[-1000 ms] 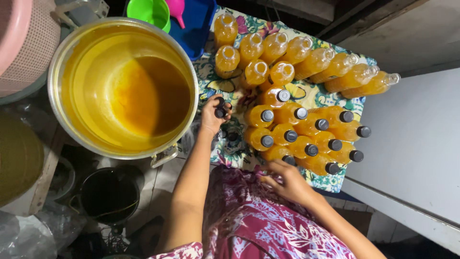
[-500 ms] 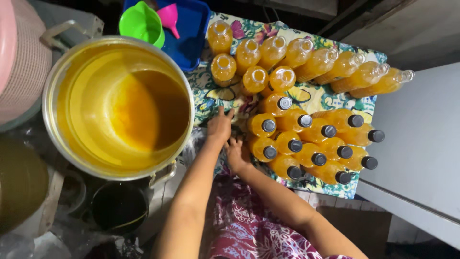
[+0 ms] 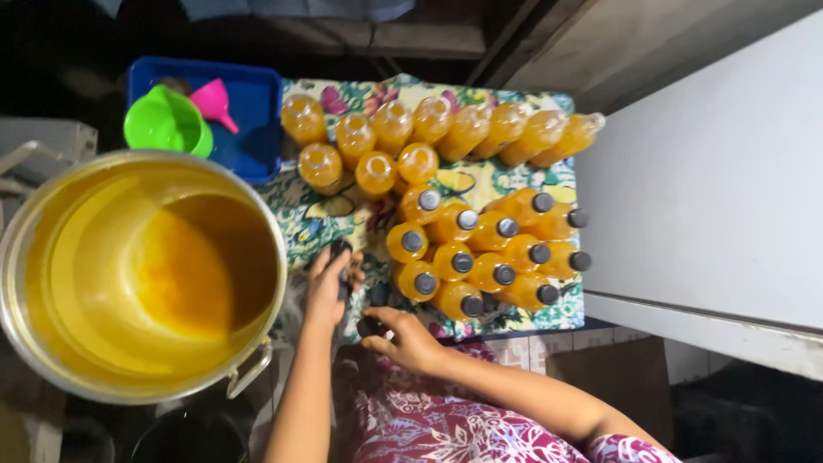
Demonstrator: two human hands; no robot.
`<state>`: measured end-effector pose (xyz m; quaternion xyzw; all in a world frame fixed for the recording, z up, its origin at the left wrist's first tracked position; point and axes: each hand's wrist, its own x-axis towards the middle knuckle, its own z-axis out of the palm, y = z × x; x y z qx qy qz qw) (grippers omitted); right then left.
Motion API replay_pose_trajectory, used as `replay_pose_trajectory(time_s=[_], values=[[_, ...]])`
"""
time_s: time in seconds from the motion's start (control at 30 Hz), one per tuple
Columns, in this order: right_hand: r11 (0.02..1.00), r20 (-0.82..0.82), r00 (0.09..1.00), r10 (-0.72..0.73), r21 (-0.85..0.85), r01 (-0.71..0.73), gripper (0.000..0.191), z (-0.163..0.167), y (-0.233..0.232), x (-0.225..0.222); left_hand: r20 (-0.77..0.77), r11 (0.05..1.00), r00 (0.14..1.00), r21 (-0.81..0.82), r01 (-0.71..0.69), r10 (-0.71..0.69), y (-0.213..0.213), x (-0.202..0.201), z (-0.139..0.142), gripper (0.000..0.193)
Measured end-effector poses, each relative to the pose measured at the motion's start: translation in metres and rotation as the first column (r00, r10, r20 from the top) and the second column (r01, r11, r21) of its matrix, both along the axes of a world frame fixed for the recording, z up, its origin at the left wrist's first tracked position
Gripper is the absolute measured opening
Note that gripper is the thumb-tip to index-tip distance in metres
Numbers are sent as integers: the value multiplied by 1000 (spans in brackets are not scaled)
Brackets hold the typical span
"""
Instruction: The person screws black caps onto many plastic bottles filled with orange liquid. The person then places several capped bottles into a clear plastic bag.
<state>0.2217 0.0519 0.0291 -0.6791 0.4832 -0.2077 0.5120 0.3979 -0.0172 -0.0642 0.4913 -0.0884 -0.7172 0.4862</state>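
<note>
Lower centre of frame: left hand (image 3: 330, 283) fingers pinch a black cap (image 3: 340, 250); right hand (image 3: 407, 336), fingers closed on another cap (image 3: 370, 327), lies just below the bottles (image 3: 480, 257).

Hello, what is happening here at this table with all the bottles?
A person sits at a table covered with a flowered cloth. The left hand holds a small dark bottle cap, and the right hand rests on more dark caps at the table edge. Several bottles of orange liquid are capped; others stand open. A big pot of orange liquid is beside them.
</note>
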Motion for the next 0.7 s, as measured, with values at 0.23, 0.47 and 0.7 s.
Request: replay_pose_trajectory(time_s=[0.23, 0.47, 0.7], values=[[857, -98, 991, 91, -500, -128, 52, 132, -28, -46, 816, 524, 575, -515, 678, 59, 50, -66, 73, 30], [690, -203, 978, 39, -702, -173, 49, 154, -33, -76, -462, 952, 833, -177, 250, -304, 7, -122, 109, 39], [914, 464, 850, -249, -177, 364, 48, 132, -32, -141, -525, 929, 813, 101, 356, -254, -13, -177, 111, 30]])
